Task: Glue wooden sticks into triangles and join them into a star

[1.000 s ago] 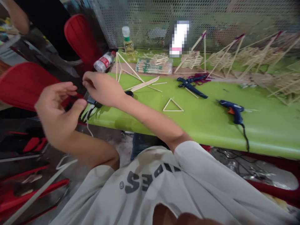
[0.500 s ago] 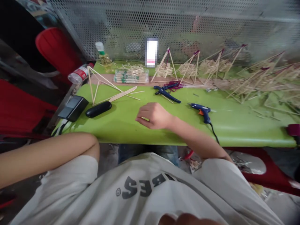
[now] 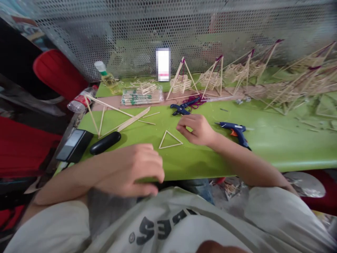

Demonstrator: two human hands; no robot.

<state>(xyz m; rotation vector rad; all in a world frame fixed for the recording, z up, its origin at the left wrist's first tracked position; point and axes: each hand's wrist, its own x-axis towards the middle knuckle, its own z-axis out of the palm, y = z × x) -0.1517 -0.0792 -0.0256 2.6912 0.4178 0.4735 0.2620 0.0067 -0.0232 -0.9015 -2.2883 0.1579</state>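
A small triangle of thin wooden sticks [image 3: 171, 145] lies flat on the green tabletop, between my two hands. My right hand [image 3: 196, 130] is just right of it, loosely curled, with a gap between thumb and fingers and nothing visible in them. Beyond that hand are dark blue pliers [image 3: 180, 109], partly covered by it. My left hand [image 3: 142, 168] hovers at the table's near edge, palm down, fingers bent and thumb apart, holding nothing that I can see. To the right lies a blue glue gun [image 3: 235, 129] with an orange trigger.
A larger stick frame [image 3: 102, 121], flat wooden strips [image 3: 134, 119] and a black oblong case [image 3: 105, 143] are at left, near a black box [image 3: 74, 146]. Behind are bagged sticks [image 3: 142, 96], a bottle [image 3: 107, 78], a phone-like screen [image 3: 163, 65] and several stick pyramids [image 3: 181, 82].
My right hand has moved right, uncovering the stick triangle. My left hand has come in from the left to the near edge of the table. The view has shifted slightly.
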